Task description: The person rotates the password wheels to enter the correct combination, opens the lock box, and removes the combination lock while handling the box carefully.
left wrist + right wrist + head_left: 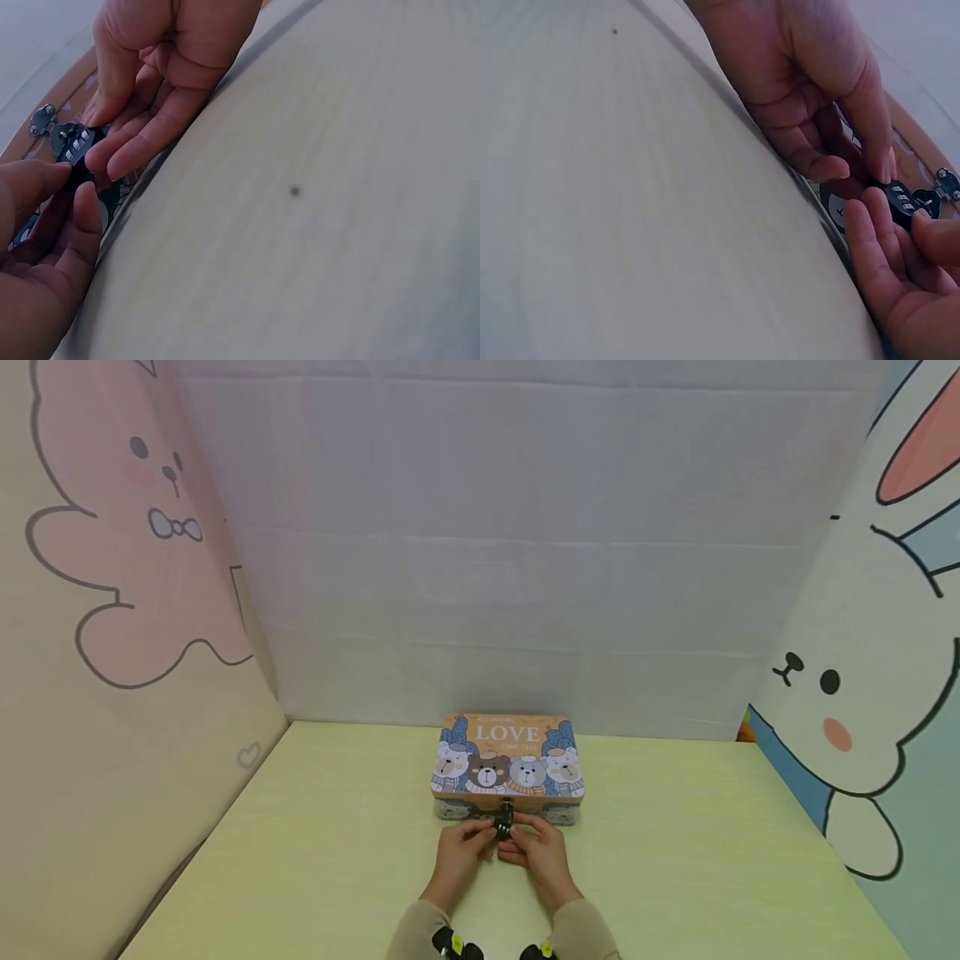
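A black combination padlock (pixel 503 825) with a row of number dials hangs at the front clasp (pixel 948 184) of a tin box (pixel 507 760) printed with bears and the word LOVE. The left hand (pixel 457 853) pinches one end of the padlock, its thumb on the body in the left wrist view. From the other side the right hand (pixel 546 852) grips the padlock between thumb and fingers. Both wrist views show the dials (pixel 78 146) between the two hands. The fingers partly hide the lock and the lower front of the box. The lid looks closed.
The box stands on a pale yellow-green table (pixel 712 843) near its back edge, close to a white backdrop (pixel 510 593). Side panels carry a pink cartoon animal (pixel 150 568) at left and a white rabbit (pixel 847 727) at right.
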{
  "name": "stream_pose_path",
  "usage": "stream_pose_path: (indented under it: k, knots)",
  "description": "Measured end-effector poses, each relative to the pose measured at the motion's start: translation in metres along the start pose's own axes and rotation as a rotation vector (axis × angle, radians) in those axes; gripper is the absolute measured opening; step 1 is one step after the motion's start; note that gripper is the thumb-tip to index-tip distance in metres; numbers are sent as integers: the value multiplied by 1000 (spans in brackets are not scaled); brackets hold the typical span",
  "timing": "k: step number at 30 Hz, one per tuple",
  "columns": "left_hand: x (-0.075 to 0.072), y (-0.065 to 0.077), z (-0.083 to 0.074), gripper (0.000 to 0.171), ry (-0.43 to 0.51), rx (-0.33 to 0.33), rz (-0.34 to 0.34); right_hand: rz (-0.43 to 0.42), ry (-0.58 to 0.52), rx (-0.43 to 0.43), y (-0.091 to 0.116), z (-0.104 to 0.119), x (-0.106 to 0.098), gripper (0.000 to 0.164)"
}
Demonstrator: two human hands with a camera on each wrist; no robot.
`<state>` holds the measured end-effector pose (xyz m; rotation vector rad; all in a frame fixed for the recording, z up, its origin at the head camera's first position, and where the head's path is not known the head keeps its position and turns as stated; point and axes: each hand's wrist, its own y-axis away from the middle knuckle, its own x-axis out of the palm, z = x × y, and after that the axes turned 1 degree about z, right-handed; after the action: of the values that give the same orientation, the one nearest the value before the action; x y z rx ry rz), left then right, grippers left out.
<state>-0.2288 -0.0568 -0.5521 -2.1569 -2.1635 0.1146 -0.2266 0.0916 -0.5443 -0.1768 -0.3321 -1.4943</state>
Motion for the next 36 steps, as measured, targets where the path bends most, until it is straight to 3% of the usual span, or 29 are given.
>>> stream_pose_path:
  k: [10, 28, 36]
  knots:
    - [-10, -6, -12, 17, -122, 43, 77, -29, -33, -14, 4, -1, 9, 33]
    - [-9, -14, -15, 15, -199, 87, 82, -83, -96, -19, 7, -3, 19, 30]
    - [-7, -16, -17, 13, -345, 198, 75, -98, -132, -11, 7, -4, 20, 28]
